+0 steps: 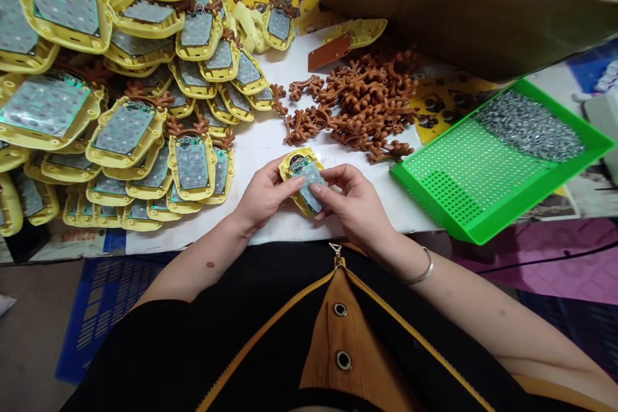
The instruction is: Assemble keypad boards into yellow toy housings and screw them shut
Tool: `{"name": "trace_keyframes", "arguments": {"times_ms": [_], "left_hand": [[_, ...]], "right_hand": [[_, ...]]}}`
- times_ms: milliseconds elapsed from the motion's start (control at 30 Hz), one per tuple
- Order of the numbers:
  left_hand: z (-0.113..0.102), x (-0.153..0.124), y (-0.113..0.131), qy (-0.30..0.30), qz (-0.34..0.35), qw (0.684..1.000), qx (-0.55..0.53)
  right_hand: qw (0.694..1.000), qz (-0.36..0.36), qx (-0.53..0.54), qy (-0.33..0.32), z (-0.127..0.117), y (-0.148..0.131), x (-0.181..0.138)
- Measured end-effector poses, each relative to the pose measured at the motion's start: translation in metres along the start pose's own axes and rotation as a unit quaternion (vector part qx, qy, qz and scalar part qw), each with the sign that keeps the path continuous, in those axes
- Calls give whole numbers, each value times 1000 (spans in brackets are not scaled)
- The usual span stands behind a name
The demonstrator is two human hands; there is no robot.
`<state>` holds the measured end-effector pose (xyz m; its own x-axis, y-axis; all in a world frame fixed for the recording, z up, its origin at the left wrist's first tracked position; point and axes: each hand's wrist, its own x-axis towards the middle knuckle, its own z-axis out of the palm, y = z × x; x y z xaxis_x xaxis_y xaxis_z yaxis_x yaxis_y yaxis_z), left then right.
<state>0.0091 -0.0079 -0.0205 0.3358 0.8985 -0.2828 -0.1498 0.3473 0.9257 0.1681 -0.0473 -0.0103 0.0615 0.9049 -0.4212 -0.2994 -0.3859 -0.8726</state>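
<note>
Between my hands, above the front part of the white table, is a yellow plastic toy shell with a circuit board in it. My left hand grips the shell's left side, its thumb lying on the board. On the right side, my right hand holds the same shell with thumb and fingers at the board's edge. Just behind my hands lies a heap of brown antler-shaped plastic parts. To the left, stacks of similar yellow shells with boards carry brown antlers at the top.
A green perforated tray with a pile of small metal screws stands at the right. Behind it, a cardboard box holds yellow parts. A yellow shell piece lies by the box. A blue crate sits below the table.
</note>
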Motion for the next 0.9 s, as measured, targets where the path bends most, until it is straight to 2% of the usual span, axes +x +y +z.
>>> {"name": "trace_keyframes", "arguments": {"times_ms": [133, 200, 233, 300, 367, 433, 533, 600, 700, 833, 900], "left_hand": [[-1, 0, 0, 16, -15, 1000, -16], [-2, 0, 0, 24, -25, 999, -27], [-2, 0, 1, 27, -29, 999, -32], [-1, 0, 2, 26, -32, 998, -43], [0, 0, 3, 16, -32, 998, -52], [0, -1, 5, -2, -33, 998, -54], [1, -2, 6, -26, -33, 999, -35], [0, -2, 6, -33, -32, 999, -14], [-1, -2, 5, -38, -42, 998, 17], [3, -1, 7, -46, -57, 997, 33], [7, -1, 8, -43, -62, 997, 29]], "right_hand": [[997, 13, -72, -32, -5, 0, 0], [987, -23, -151, -42, -11, -1, 0], [976, -66, -205, -39, -14, -1, 0], [930, -182, -320, -23, -21, -5, 1], [863, -302, -404, -19, -26, -13, 3], [794, -388, -464, -56, -28, -21, 5], [695, -437, -554, -138, -27, -31, 8], [648, -435, -605, -158, -26, -33, 11], [612, -430, -647, -150, -27, -31, 12], [582, -443, -667, -139, -31, -27, 10], [579, -453, -664, -138, -34, -24, 10]]}}
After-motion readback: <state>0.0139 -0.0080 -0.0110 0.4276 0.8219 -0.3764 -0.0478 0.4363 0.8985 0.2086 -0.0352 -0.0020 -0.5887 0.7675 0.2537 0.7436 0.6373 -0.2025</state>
